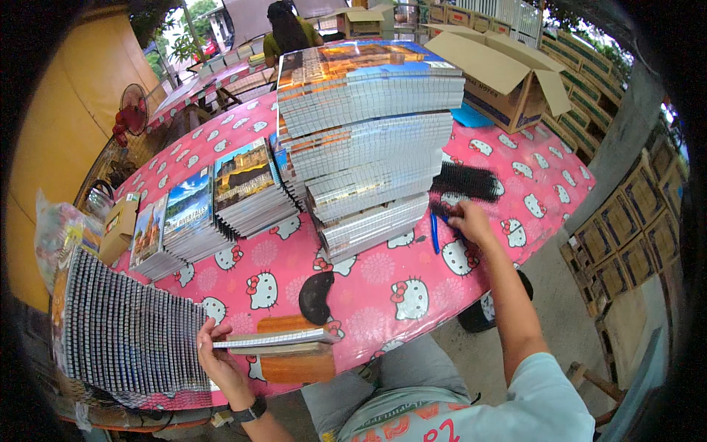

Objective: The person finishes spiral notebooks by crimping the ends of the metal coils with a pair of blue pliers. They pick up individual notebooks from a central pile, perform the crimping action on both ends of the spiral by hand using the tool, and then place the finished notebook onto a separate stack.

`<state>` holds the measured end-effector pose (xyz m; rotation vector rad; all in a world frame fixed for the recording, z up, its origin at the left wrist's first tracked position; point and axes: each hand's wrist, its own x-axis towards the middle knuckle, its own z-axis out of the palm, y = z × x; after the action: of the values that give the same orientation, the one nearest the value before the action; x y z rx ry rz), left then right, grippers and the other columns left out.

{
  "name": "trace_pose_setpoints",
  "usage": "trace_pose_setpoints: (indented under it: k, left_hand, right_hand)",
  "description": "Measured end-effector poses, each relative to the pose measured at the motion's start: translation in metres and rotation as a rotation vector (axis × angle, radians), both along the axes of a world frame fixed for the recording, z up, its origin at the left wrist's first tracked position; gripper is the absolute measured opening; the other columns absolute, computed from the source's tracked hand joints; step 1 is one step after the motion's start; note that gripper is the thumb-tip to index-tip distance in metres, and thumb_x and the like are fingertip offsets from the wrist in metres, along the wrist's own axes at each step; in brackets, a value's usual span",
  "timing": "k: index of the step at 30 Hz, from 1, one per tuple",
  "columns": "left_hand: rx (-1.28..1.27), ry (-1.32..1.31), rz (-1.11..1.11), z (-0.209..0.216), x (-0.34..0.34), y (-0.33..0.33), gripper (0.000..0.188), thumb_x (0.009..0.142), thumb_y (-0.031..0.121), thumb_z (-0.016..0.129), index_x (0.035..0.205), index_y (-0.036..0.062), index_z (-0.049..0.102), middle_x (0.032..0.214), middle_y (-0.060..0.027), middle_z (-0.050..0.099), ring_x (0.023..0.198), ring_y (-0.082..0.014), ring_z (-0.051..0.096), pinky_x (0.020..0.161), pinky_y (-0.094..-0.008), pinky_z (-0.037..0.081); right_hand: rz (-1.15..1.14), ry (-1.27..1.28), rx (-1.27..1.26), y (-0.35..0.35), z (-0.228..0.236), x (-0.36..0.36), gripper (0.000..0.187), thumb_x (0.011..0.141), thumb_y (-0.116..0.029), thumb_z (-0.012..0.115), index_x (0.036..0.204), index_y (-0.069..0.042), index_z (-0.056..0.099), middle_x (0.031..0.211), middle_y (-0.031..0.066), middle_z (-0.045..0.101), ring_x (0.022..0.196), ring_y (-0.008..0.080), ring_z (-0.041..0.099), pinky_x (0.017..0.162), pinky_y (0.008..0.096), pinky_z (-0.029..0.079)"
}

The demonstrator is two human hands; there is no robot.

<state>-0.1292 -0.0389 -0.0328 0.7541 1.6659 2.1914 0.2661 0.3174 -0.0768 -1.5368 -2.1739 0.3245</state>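
Observation:
My left hand (218,359) closes around the left end of a thin notebook (276,339), thumb and fingers at its edge. The notebook lies over a brown wooden board (298,368) at the table's near edge. Further right, my right hand (470,221) reaches across the table, its fingers closed at what look like blue-handled pliers (435,234); the hand partly hides them. Just beyond that hand is a pile of black spiral binding coils (467,182). A black curved piece (317,297) lies between my hands.
A tall stack of books (372,147) stands mid-table. Shorter book stacks (193,214) are left of it, and spiral-bound books (129,324) fill the near left. An open carton (508,81) sits at the far right. Another person (289,33) is behind the tall stack.

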Motion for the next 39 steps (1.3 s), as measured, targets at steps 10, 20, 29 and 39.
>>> trace_pose_setpoints:
  k: [10, 20, 29, 39]
  left_hand:
    - [0.003, -0.011, -0.01, 0.002, 0.002, 0.003, 0.037, 0.093, 0.027, 0.037, 0.109, -0.003, 0.052, 0.09, -0.0113, 0.061, 0.087, -0.0185, 0.057, 0.08, -0.0301, 0.04]
    - [-0.226, 0.505, 0.412, 0.022, 0.028, 0.015, 0.052, 0.092, 0.029, 0.043, 0.133, -0.002, 0.037, 0.138, -0.0157, 0.037, 0.129, -0.0268, 0.033, 0.107, -0.039, 0.021]
    - [-0.402, 1.04, -0.115, 0.041, 0.091, 0.028, 0.025, 0.072, 0.017, 0.07, 0.096, 0.0128, 0.064, 0.092, -0.0024, 0.062, 0.092, -0.0193, 0.056, 0.103, -0.0469, 0.018]
    - [-0.304, 0.987, -0.083, 0.04, 0.095, 0.029, 0.016, 0.069, 0.013, 0.073, 0.083, 0.0129, 0.065, 0.09, -0.0006, 0.065, 0.091, -0.0185, 0.059, 0.106, -0.0465, 0.015]
  right_hand:
    - [-0.06, -0.088, 0.136, 0.035, 0.044, 0.007, 0.024, 0.084, -0.019, 0.054, 0.101, -0.002, 0.059, 0.089, 0.0208, 0.063, 0.085, 0.0399, 0.059, 0.075, 0.0459, 0.047]
    - [0.04, 0.806, 0.202, -0.086, 0.14, 0.022, 0.034, 0.084, -0.023, 0.05, 0.113, -0.005, 0.05, 0.102, 0.0081, 0.055, 0.089, 0.015, 0.051, 0.077, 0.0276, 0.039]
    - [0.815, 0.651, -0.432, -0.198, 0.092, -0.129, 0.031, 0.083, -0.013, 0.058, 0.113, -0.004, 0.055, 0.086, 0.007, 0.056, 0.075, 0.016, 0.052, 0.068, 0.0276, 0.044]
    - [0.873, 0.459, -0.316, -0.197, 0.103, -0.15, 0.02, 0.075, -0.006, 0.066, 0.095, -0.004, 0.064, 0.081, 0.0084, 0.058, 0.074, 0.0197, 0.056, 0.067, 0.0295, 0.045]
